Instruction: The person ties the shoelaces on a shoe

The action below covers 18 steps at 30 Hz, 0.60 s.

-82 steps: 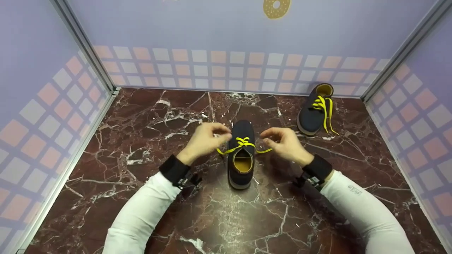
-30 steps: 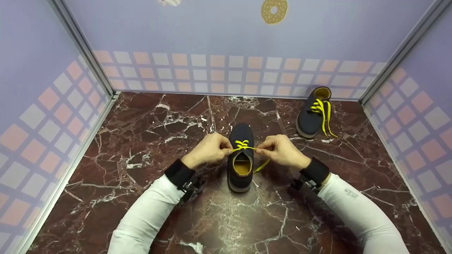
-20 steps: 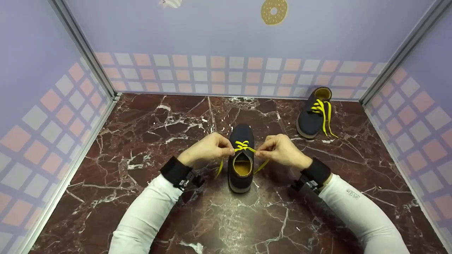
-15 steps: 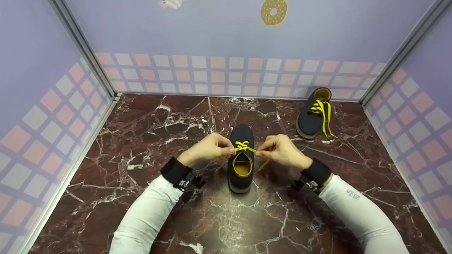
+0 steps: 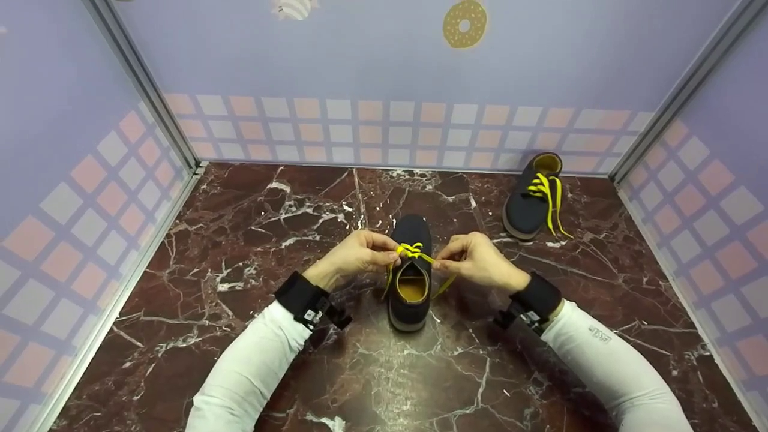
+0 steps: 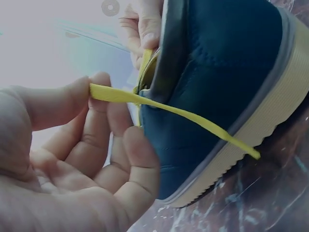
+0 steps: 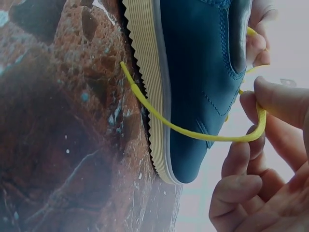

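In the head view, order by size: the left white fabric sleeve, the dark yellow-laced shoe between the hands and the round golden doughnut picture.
Largest to smallest:
left white fabric sleeve
central dark yellow-laced shoe
golden doughnut picture

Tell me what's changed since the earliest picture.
The left hand and right hand have moved inward and slightly back toward the person. Each now pinches one side of the yellow lace; earlier neither seemed to hold it. The loose lace ends, which stuck out sideways, now trail back toward the heel. The near shoe and far shoe stayed put.
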Available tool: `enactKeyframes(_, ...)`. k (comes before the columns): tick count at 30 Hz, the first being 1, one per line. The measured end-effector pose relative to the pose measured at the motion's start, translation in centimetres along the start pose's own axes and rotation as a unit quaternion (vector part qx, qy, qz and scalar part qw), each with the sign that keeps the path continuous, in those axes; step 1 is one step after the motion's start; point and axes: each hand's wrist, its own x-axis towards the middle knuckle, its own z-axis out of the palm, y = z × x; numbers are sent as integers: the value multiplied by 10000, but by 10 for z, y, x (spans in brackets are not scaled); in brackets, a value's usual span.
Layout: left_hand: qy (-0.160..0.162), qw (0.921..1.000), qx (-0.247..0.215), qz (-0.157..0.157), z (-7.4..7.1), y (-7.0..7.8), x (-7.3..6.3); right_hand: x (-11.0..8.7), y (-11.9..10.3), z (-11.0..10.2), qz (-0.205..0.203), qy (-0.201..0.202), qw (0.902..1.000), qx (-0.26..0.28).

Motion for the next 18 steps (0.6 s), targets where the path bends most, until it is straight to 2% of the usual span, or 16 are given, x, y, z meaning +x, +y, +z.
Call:
enactKeyframes(8, 692, 9945, -767, 151, 14, -10, 4, -2, -1, 1, -39, -139, 9998, 125)
enactKeyframes(18, 1707, 9782, -1061, 515, 33, -16, 13, -2, -2, 2, -59, -217, 9997, 62)
